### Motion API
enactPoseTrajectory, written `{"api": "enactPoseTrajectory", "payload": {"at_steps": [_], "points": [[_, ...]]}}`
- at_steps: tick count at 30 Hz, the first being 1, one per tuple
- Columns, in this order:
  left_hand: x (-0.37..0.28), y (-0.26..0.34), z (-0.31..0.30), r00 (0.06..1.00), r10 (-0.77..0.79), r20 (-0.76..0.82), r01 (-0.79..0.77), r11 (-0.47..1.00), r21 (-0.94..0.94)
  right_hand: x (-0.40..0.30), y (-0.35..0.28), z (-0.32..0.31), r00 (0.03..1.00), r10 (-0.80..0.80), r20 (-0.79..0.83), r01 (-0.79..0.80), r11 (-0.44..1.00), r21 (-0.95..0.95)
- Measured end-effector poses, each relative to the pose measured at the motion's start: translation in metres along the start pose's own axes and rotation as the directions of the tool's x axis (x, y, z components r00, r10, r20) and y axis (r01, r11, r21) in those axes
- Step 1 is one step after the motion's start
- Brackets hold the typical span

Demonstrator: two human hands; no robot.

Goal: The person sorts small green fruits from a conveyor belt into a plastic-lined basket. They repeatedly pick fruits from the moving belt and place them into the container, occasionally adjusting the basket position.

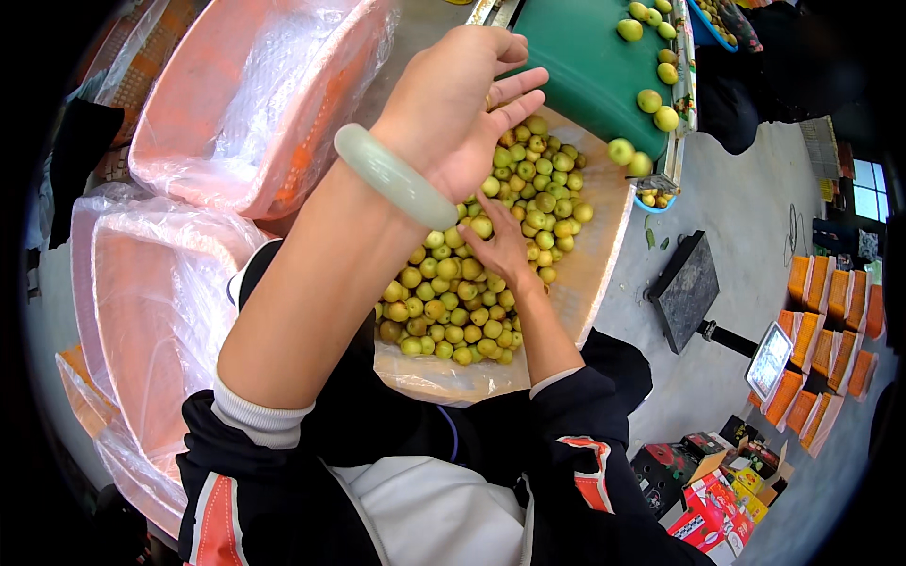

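My left hand (460,113), with a pale green bangle (396,177) at the wrist, is raised above a plastic-lined crate (591,262) of yellow-green, jujube-like fruits (453,311). Its fingers are spread and partly bent, and nothing shows in them. Lower down, my right hand (504,240) rests on the pile with thumb and index finger apart, one fruit lying between them. Beyond the crate, the end of a green conveyor belt (587,64) overhangs its far side. Two fruits (630,157) are at the belt's lip. My left forearm hides part of the pile.
Orange crates lined with clear plastic (262,92) stand at my left. A platform scale (685,290) with a display (769,361) is on the floor at right. Orange crates (824,347) are stacked beyond it, with printed cartons (715,488) nearer. Someone in dark clothing (736,106) is beside the belt.
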State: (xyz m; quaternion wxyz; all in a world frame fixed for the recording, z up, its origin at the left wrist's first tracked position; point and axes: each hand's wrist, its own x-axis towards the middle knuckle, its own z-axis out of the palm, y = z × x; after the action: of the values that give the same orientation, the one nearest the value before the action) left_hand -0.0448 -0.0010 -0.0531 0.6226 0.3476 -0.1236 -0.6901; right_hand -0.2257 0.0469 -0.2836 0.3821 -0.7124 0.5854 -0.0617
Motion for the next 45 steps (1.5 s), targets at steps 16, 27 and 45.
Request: {"api": "enactPoseTrajectory", "payload": {"at_steps": [16, 27, 45], "points": [[0.007, -0.018, 0.008, 0.997, -0.061, -0.046, 0.063, 0.997, 0.044, -0.130, -0.007, 0.042, 0.958, -0.255, 0.134, 0.287, 0.890, -0.353], [0.007, -0.013, 0.012, 0.996, -0.075, -0.049, 0.075, 0.997, 0.013, -0.145, 0.056, -0.020, 0.946, -0.289, 0.149, 0.325, 0.809, -0.490], [0.031, 0.001, -0.010, 0.988, -0.148, -0.052, 0.139, 0.980, -0.145, 0.052, 0.052, -0.079, 0.982, 0.166, -0.084, -0.186, 0.898, -0.398]]}}
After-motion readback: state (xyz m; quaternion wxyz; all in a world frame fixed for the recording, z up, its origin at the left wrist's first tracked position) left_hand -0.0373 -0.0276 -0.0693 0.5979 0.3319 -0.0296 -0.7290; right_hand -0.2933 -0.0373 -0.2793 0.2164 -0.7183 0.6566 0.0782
